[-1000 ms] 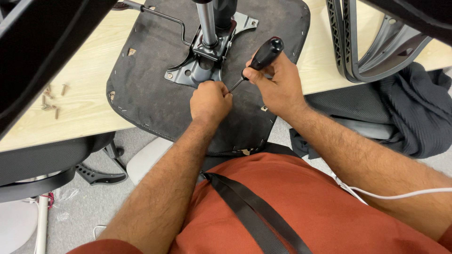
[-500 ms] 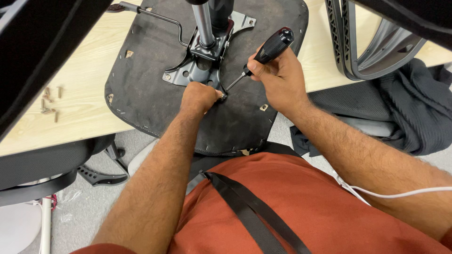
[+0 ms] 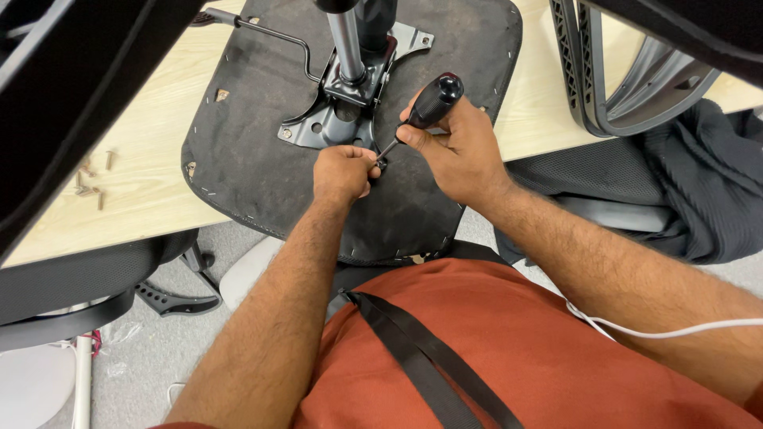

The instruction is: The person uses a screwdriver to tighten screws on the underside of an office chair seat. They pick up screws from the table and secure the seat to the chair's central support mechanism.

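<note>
An upturned chair seat (image 3: 262, 159), its underside covered in dark fabric, lies on a light wooden table (image 3: 151, 167). A black metal mounting plate (image 3: 350, 103) with a chrome gas cylinder (image 3: 347, 48) is fixed at its centre. My right hand (image 3: 457, 147) grips the black handle of a screwdriver (image 3: 425, 107), its tip pointing down-left to the plate's near corner. My left hand (image 3: 343, 171) is closed around something small at the screwdriver tip; what it pinches is hidden.
Several small screws (image 3: 89, 183) lie on the table at the left. A grey plastic chair frame (image 3: 628, 79) rests at the right, dark cloth (image 3: 699, 183) beside it. A black chair part (image 3: 71, 294) sits lower left on the grey floor. A white cable (image 3: 675, 330) crosses my right arm.
The screwdriver handle swung from upper right toward upright, then lower and nearer the plate. My left hand stayed pinched at the tip. The view shifted slightly.
</note>
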